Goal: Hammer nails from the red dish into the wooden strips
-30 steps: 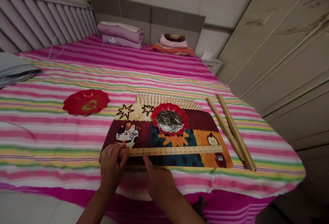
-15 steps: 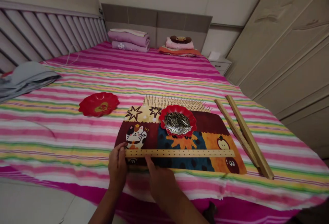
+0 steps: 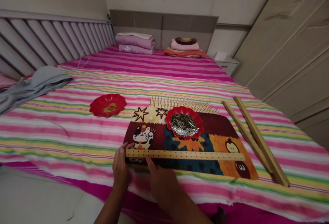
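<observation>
A narrow wooden strip (image 3: 185, 154) with two rows of small holes lies across the front of a patterned mat (image 3: 159, 138). My left hand (image 3: 120, 169) is closed on its left end, beside the cat picture. My right hand (image 3: 164, 183) has one finger stretched out, its tip touching the strip near that end. The other fingers of this hand are curled and hidden from view, so what they hold, if anything, cannot be made out. Behind the strip, a red scalloped dish (image 3: 169, 129) on the mat holds a heap of metal nails (image 3: 183, 124).
Beyond the mat is a wooden piece set with rows of upright nails (image 3: 182, 104). A second red dish (image 3: 108, 105) lies to the left. Two wooden bars (image 3: 259, 141) lie at the right. Grey clothing (image 3: 43, 81) and folded bedding (image 3: 136, 44) are on the striped bed.
The view has shifted, so most things appear further right. Against the mat, the strip's left end now sits a little further left. Both hands keep much the same pose on the strip.
</observation>
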A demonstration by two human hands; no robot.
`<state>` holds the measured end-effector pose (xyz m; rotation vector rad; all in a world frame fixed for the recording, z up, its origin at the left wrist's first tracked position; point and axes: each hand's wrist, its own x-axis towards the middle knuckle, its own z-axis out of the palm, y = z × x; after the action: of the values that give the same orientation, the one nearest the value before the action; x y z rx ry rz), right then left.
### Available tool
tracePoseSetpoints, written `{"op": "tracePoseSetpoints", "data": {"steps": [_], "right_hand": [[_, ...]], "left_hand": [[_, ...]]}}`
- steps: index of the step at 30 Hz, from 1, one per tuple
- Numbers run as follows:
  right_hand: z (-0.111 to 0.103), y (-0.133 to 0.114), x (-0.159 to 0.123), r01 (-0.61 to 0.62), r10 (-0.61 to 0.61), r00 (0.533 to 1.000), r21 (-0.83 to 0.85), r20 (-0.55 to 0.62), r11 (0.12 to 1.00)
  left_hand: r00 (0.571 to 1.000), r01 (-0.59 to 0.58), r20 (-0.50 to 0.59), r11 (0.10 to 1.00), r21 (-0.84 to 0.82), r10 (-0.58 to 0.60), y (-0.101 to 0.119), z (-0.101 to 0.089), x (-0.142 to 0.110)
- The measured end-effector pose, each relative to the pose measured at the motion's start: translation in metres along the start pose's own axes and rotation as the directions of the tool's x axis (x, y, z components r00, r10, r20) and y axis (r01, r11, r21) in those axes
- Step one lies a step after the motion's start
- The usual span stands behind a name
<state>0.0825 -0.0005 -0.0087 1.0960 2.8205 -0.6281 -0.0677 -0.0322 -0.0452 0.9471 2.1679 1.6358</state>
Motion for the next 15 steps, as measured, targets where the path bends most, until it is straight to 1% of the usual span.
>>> {"op": "tracePoseSetpoints", "data": {"steps": [2,7,12,15], "right_hand": [[0.002,-0.002,0.002,0.013,-0.013,1.0,-0.002,-0.015,1.0],[0.007,-0.006,0.008,0.002,-0.002,1.0,-0.021,-0.008,1.0],[0.008,-0.012,0.012,0.043,-0.044,0.998,-0.029,-0.035,0.999],[0.01,-0.013,0.015,0.055,-0.057,0.997,-0.032,-0.051,0.998]], "left_hand": [[1.0,0.003,0.004,1.0,-0.011,-0.003,-0.002,-0.001,0.0],[0.999,-0.003,0.037,1.0,-0.019,0.004,-0.003,-0.003,0.0],[0.999,0.019,0.028,0.999,-0.039,-0.018,-0.002,-0.004,0.0],[0.999,0.025,0.042,0.999,-0.046,-0.023,-0.005,-0.004,0.0]]}}
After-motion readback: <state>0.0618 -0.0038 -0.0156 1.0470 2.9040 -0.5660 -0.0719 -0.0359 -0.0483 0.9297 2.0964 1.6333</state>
